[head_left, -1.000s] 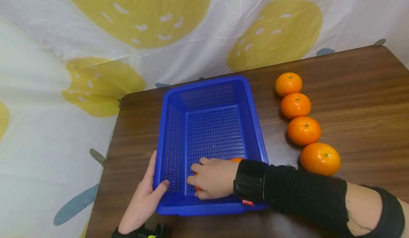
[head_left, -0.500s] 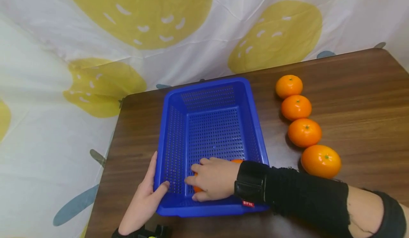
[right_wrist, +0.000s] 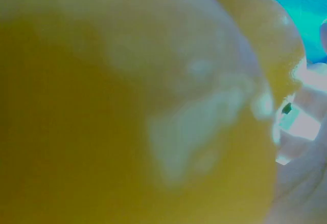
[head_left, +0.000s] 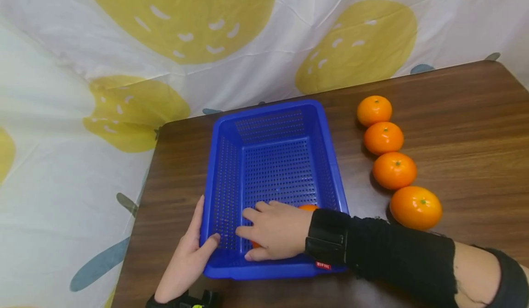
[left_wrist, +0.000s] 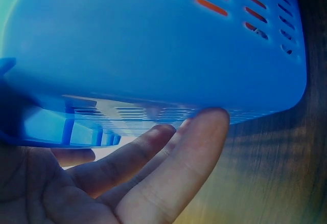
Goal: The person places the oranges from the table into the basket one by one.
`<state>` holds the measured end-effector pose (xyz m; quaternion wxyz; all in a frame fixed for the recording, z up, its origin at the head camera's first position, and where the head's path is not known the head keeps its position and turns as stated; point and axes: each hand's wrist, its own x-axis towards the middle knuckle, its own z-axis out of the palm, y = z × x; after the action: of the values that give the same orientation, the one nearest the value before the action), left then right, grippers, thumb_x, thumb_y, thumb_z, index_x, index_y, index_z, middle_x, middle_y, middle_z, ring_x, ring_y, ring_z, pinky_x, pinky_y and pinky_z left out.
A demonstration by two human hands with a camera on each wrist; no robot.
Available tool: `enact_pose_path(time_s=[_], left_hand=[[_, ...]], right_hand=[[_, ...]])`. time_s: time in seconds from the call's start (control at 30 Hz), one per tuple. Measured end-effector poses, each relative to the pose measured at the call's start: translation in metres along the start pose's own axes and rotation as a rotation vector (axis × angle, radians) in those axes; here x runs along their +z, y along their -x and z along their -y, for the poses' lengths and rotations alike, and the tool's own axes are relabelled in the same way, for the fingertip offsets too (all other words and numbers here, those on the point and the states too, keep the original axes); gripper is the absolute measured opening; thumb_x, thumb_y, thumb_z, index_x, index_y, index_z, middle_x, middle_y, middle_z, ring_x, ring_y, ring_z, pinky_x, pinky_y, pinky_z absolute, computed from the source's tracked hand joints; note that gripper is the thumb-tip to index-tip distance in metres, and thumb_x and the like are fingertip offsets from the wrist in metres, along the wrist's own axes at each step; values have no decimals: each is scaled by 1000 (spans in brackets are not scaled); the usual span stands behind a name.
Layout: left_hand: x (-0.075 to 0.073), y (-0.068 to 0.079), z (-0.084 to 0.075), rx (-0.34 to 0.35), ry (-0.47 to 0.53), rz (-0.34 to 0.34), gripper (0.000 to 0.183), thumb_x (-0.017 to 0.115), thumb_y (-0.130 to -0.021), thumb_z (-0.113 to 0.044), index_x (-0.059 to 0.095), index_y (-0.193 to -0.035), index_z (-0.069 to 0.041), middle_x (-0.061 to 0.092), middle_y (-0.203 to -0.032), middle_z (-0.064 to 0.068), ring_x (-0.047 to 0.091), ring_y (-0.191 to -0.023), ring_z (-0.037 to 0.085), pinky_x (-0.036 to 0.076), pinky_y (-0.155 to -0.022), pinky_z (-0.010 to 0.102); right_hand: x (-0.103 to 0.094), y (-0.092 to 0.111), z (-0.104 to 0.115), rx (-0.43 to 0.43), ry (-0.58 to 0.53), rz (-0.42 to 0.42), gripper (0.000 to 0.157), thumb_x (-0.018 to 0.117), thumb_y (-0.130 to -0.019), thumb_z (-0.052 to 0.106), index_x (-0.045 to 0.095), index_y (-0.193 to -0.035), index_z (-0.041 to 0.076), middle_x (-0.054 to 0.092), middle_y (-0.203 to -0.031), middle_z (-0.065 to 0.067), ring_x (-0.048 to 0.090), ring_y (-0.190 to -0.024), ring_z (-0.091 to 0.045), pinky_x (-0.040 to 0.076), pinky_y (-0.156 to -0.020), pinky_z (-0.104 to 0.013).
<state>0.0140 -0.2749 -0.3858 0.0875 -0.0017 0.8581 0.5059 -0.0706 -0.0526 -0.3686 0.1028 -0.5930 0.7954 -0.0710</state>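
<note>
A blue perforated plastic basket point(head_left: 278, 165) stands on the table. My left hand point(head_left: 188, 253) holds its near left corner, thumb over the rim and the other fingers along the outer wall. Inside, at the near end, my right hand point(head_left: 277, 230) lies over a tangerine point(head_left: 255, 244), with its fingers spread and mostly covering the fruit. Another tangerine point(head_left: 307, 207) peeks out beside the wrist. In the right wrist view a large blurred tangerine point(right_wrist: 127, 106) fills the foreground, and a second tangerine point(right_wrist: 260, 29) sits behind it near the fingers.
Several tangerines point(head_left: 394, 170) stand in a slanting row on the brown wooden table point(head_left: 463, 129), right of the basket. Behind the table hangs a white curtain point(head_left: 285, 5) with yellow fruit prints. The right forearm crosses the basket's near right corner.
My right hand's fingers have spread and straightened a little over the tangerine. The left hand, the basket and the row of tangerines hold their places.
</note>
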Motion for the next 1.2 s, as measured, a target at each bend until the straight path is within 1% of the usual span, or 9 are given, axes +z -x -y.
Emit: enact_pose_path(time_s=[0.17, 0.33, 0.43, 0.57, 0.73, 0.97, 1.2], left_hand=[[0, 0, -1, -8, 17, 9, 78, 45, -92, -5, 2, -147, -40, 27, -149, 15, 51, -112, 33, 53, -79, 48], [0, 0, -1, 8, 19, 9, 78, 45, -91, -4, 2, -147, -39, 28, -148, 15, 51, -112, 31, 54, -80, 46], [0, 0, -1, 13, 21, 9, 79, 44, -91, -3, 3, -148, -38, 29, -148, 16, 52, -111, 31, 54, -79, 45], [0, 0, -1, 3, 24, 12, 78, 44, -91, -4, 2, -147, -39, 29, -148, 16, 52, -110, 32, 54, -78, 45], [-1, 0, 1, -19, 17, 8, 78, 45, -92, -6, 2, -147, -40, 30, -147, 17, 53, -109, 33, 55, -76, 45], [-1, 0, 1, -4, 7, 0, 77, 45, -92, -6, 3, -147, -39, 31, -147, 17, 53, -109, 31, 55, -77, 45], [-1, -1, 0, -15, 11, 8, 76, 44, -92, -7, 2, -147, -41, 29, -148, 15, 53, -110, 32, 54, -77, 49]], right_hand=[[-3, 1, 1, -5, 7, -18, 60, 33, -90, 61, 44, -137, 25, 47, -137, -10, 44, -120, -26, 45, -96, -46], [-8, 3, 3, -12, 53, -64, 60, 34, -90, 60, 46, -136, 23, 49, -134, -11, 46, -116, -27, 47, -93, -44], [-12, 4, 3, -16, 65, -74, 60, 33, -90, 61, 45, -136, 23, 50, -133, -11, 47, -115, -27, 48, -92, -44], [-18, 8, 4, -18, 43, -75, 61, 32, -90, 61, 44, -137, 24, 50, -132, -10, 47, -115, -26, 49, -90, -44], [-26, 10, 3, -19, 16, -76, 61, 33, -91, 60, 43, -138, 23, 48, -135, -11, 45, -118, -27, 48, -92, -46], [-35, 13, 3, -13, -4, -84, 61, 32, -91, 60, 43, -138, 23, 47, -137, -12, 44, -119, -28, 46, -94, -46], [-44, 18, 2, 2, -31, -85, 59, 32, -91, 59, 41, -139, 25, 45, -139, -10, 43, -121, -27, 43, -98, -46]])
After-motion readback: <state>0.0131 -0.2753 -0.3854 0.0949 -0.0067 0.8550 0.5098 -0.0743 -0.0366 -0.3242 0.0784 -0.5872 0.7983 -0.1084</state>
